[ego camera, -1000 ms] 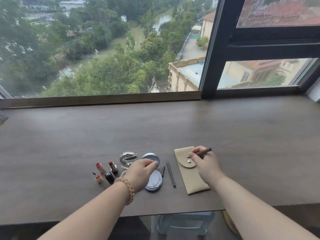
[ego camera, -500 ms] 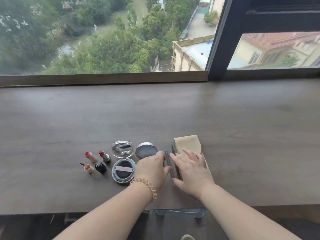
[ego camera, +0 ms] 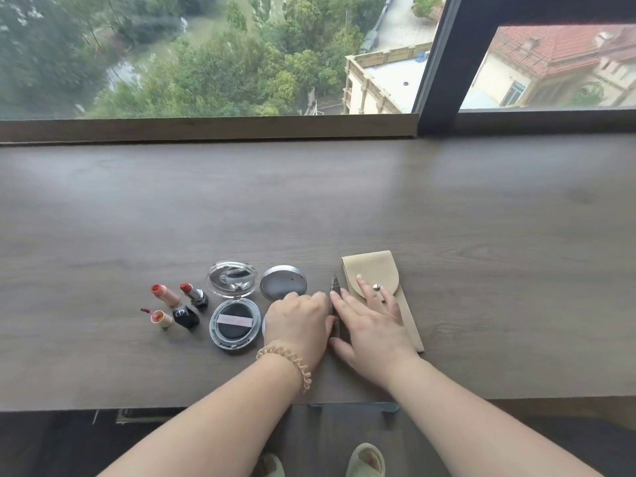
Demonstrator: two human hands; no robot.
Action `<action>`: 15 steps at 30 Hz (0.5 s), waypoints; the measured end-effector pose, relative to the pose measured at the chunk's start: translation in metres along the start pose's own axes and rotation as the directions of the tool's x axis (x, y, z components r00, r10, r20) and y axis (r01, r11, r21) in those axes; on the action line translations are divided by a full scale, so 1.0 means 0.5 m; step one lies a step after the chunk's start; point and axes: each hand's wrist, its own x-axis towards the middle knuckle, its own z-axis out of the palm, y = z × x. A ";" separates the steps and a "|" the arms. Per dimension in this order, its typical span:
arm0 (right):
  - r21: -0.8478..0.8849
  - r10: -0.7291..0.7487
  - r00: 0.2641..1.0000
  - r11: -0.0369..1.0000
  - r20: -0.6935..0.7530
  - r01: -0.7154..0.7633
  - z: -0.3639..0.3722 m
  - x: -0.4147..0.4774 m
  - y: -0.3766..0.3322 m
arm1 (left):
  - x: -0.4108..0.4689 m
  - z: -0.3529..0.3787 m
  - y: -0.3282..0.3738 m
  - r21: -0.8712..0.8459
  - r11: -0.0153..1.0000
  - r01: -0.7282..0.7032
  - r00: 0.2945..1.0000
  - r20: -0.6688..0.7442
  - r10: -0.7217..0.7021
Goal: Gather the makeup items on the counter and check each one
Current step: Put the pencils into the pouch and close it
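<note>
Now | pencil [ego camera: 334, 290] between left hand [ego camera: 297, 321], right hand [ego camera: 371, 327] | right fingers [ego camera: 363, 288] on pouch [ego camera: 370, 268]

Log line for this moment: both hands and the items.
left grip: curled beside dark slim pencil, hold unclear | right grip: flat on beige suede pouch | open round cushion compact, red lipsticks: further left

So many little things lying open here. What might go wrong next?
The red lipstick is uncapped, so a sweeping arm might knock it and smear the counter. The open compact sits right beside the left hand, and a nudge could shove or flip it. The slim pencil lies between that hand and the right hand, so it could roll away when either lifts.
</note>
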 end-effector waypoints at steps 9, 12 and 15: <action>-0.023 0.065 0.998 0.998 0.005 -0.065 0.012 -0.006 -0.005 | 0.003 0.011 -0.004 -0.034 0.999 0.021 1.000 0.001 -0.021; -0.027 0.066 0.998 0.997 0.008 -0.066 0.013 -0.005 -0.010 | -0.002 0.007 -0.005 -0.031 0.999 -0.018 1.000 -0.014 0.017; -0.016 0.064 0.998 0.998 0.002 -0.064 0.014 -0.002 -0.018 | -0.006 0.007 -0.006 -0.046 0.998 -0.050 0.996 -0.072 0.046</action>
